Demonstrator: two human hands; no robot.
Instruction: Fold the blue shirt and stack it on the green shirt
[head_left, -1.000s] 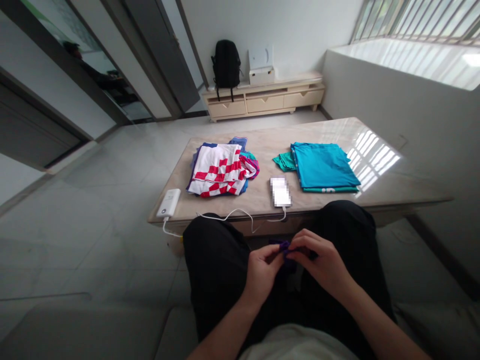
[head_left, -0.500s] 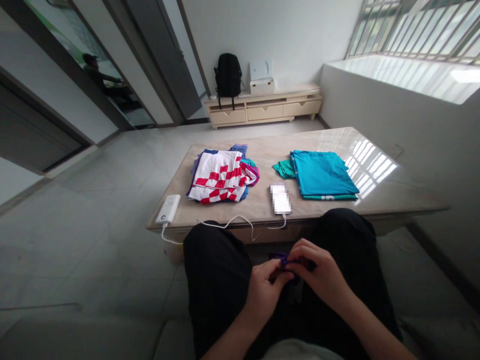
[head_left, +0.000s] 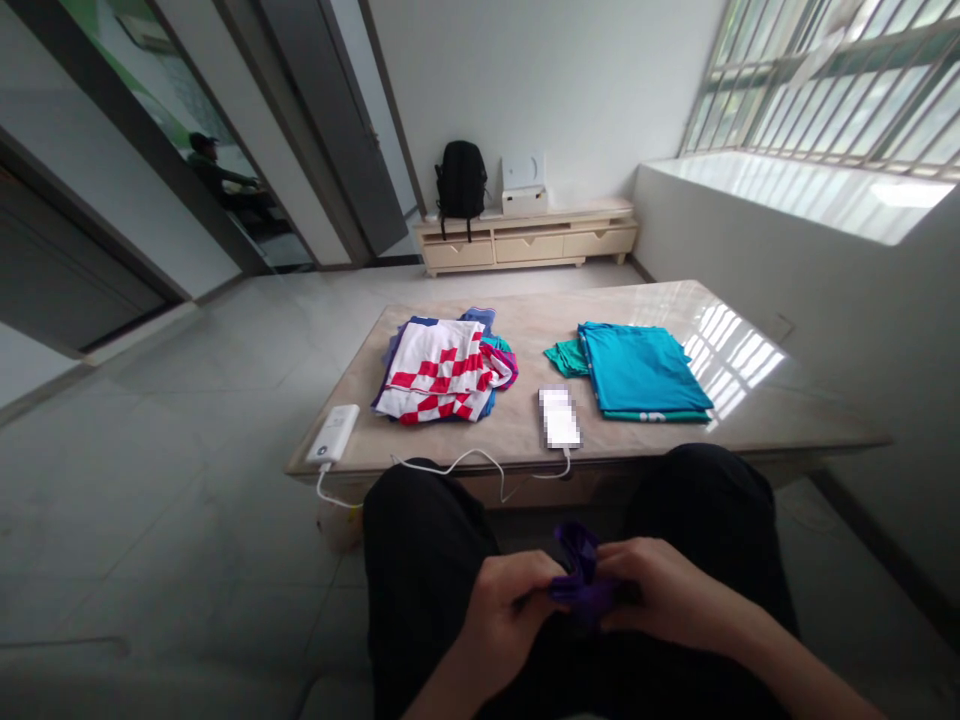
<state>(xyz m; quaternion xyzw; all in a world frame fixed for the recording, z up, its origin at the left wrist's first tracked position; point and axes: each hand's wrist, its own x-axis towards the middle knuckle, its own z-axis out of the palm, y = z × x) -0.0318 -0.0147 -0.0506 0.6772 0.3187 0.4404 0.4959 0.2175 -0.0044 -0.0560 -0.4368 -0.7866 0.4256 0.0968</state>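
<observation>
Fingers of both hands are curled tight onto a small purple cloth, which sits bunched between them above the person's lap, low in the head view. The left hand grips the cloth's left side with fingertips pinched on it; the right hand grips the right side, thumb and fingers folded over the fabric. A loose end of the cloth sticks up between the two hands. Both forearms run in from the bottom edge, and the knees in black trousers spread to either side of the hands.

Just beyond the knees stands a low table with a glossy stone-like top. On its left half lies a pile of clothes, topped by a red-and-white checked piece. On the right half lies a folded teal stack, well apart from the pile. Between them, near the front edge, lies a phone, its cable hanging over the edge and running to a white power bank at the table's left corner.

Against the far wall is a low cabinet with a black backpack and a white box on top.
</observation>
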